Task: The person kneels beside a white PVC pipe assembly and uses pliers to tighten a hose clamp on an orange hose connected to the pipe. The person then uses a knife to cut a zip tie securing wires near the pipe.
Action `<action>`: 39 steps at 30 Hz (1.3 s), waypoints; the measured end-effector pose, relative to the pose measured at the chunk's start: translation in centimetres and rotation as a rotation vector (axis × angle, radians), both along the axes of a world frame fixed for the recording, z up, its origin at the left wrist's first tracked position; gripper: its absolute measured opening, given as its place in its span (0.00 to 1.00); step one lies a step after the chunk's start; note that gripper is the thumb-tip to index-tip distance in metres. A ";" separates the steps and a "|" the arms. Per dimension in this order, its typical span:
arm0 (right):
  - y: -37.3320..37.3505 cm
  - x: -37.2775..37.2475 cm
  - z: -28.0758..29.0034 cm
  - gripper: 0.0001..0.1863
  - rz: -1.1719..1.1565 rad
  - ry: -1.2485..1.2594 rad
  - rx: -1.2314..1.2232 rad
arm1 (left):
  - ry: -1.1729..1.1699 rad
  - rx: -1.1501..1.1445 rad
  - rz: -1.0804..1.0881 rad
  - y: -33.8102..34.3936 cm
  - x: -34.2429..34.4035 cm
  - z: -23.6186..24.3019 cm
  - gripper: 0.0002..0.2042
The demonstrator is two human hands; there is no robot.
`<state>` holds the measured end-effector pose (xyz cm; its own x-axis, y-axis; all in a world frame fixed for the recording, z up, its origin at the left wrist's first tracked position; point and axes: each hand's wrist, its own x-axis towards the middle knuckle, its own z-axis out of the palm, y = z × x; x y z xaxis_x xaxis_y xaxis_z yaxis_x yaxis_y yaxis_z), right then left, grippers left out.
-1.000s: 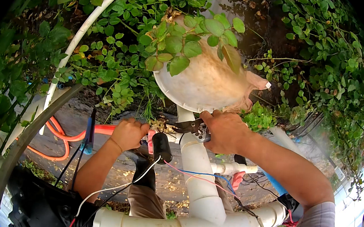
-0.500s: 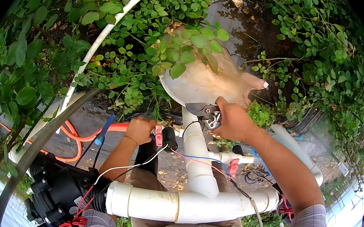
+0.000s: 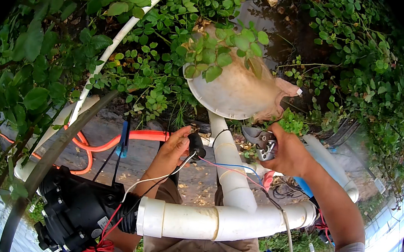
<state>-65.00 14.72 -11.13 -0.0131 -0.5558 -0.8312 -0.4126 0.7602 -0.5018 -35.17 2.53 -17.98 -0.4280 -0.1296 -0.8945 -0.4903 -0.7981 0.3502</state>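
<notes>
My right hand [image 3: 289, 151] is closed around a pair of pruning shears [image 3: 260, 141], whose dark blade points left, beside the upright white pipe [image 3: 228, 154]. My left hand [image 3: 172, 150] is at the right end of the orange hose [image 3: 146, 135], with its fingers bent against a black cylinder [image 3: 197, 145] that has thin wires. What lies inside those fingers is hidden. Behind the hands, a wet, brownish cloth bag [image 3: 241, 88] hangs from a round white rim, its gathered end to the right. Below my right hand, a red valve handle [image 3: 268, 179] shows in part.
A thick white pipe [image 3: 191, 220] crosses in front of my body, joined to a black pump-like unit [image 3: 85, 210] at left. Leafy bushes [image 3: 368, 70] crowd both sides. A thin white pipe [image 3: 117, 41] arches at left, and muddy water [image 3: 284, 41] lies behind the bag.
The shears and my right hand have moved right and down, away from the bag's rim. My left hand has moved right to the black cylinder, covering the red valve handle seen there before.
</notes>
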 end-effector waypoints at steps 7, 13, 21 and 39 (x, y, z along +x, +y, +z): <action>0.6 -1.2 0.9 0.35 -0.126 0.017 0.025 | 0.171 0.092 0.071 0.5 -1.0 -2.5 0.16; -0.6 -0.5 1.7 0.46 -0.076 -0.081 0.193 | -0.042 0.119 0.077 3.1 2.6 -0.8 0.11; -1.6 3.0 -4.8 0.31 0.168 0.127 -0.119 | 0.076 -0.169 -0.038 4.0 3.0 -3.3 0.10; -8.0 4.3 -5.8 0.37 0.067 -0.586 0.155 | 0.236 0.005 0.220 2.6 -1.9 -1.1 0.20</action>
